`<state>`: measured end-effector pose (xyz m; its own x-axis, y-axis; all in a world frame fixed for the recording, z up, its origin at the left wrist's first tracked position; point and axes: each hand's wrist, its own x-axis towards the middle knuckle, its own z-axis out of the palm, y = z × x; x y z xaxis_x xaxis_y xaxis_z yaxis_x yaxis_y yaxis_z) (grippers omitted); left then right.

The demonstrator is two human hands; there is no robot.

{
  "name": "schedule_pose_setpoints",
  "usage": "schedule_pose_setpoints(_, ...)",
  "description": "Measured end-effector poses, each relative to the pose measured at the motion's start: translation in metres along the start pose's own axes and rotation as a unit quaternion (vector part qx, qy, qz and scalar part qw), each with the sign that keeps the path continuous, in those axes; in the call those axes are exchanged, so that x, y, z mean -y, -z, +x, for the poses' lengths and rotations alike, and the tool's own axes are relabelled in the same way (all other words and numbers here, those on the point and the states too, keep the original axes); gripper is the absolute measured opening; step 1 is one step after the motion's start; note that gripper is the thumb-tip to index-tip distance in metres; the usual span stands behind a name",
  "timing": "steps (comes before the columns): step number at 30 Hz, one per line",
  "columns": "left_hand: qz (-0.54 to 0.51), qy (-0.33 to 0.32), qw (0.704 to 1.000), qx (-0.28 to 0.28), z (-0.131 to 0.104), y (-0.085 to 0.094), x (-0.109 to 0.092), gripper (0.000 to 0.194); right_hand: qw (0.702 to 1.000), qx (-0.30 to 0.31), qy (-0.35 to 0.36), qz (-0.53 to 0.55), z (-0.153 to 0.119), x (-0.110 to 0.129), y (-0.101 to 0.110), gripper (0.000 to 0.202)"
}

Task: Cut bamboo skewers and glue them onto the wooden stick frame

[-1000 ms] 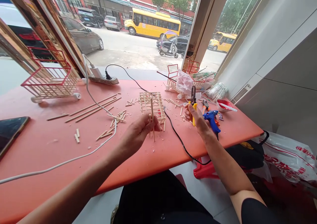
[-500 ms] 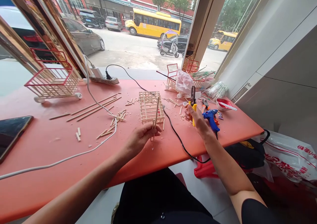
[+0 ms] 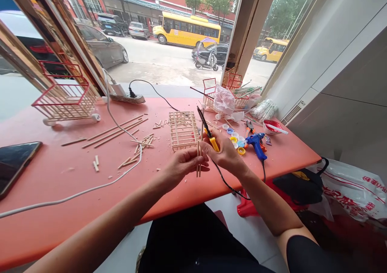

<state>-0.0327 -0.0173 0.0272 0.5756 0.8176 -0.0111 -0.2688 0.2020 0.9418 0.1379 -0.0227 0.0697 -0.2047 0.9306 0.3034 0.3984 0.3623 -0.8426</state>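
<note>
A pink worktop (image 3: pixel 145 200), with a latticed wooden frame (image 3: pixel 183 130) lying on its middle. Between frame and near edge, a person's two hands meet. The right hand (image 3: pixel 222 152) is curled around yellow-handled pliers (image 3: pixel 214 143), its thumb close against the sticks; whether the jaws are parted is unclear. The left hand (image 3: pixel 190 162) is nearly closed, pinching a long stick (image 3: pixel 202 128) upright beside a short stick (image 3: pixel 198 147). Good work here probably means levelling their lower ends, gripping both firmly, and bringing the jaws in squarely, fingertips clear.
</note>
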Motion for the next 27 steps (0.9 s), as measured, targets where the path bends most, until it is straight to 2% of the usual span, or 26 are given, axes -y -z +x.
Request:
schedule_pose_setpoints(5, 0.082, -0.065, 0.994, 0.001, 0.011, 0.005, 0.007, 0.043, 0.994, -0.042, 0.040, -0.095, -0.002, -0.007, -0.006, 0.017)
schedule_pose_setpoints(11, 0.122, -0.116, 0.986, -0.014, 0.012, 0.002, 0.017, 0.039, 0.994, -0.026, 0.051, -0.088, -0.007, -0.015, -0.011, 0.015)
schedule_pose_setpoints(19, 0.199, -0.176, 0.962, -0.060, 0.016, 0.010, 0.017, 0.027, 0.991, -0.027, 0.072, -0.113, -0.006, -0.003, -0.012, 0.012)
schedule_pose_setpoints(27, 0.226, -0.162, 0.959, -0.051, 0.016, 0.013, 0.013, 0.034, 0.991, -0.020, 0.077, -0.107, -0.002, -0.013, -0.015, 0.009)
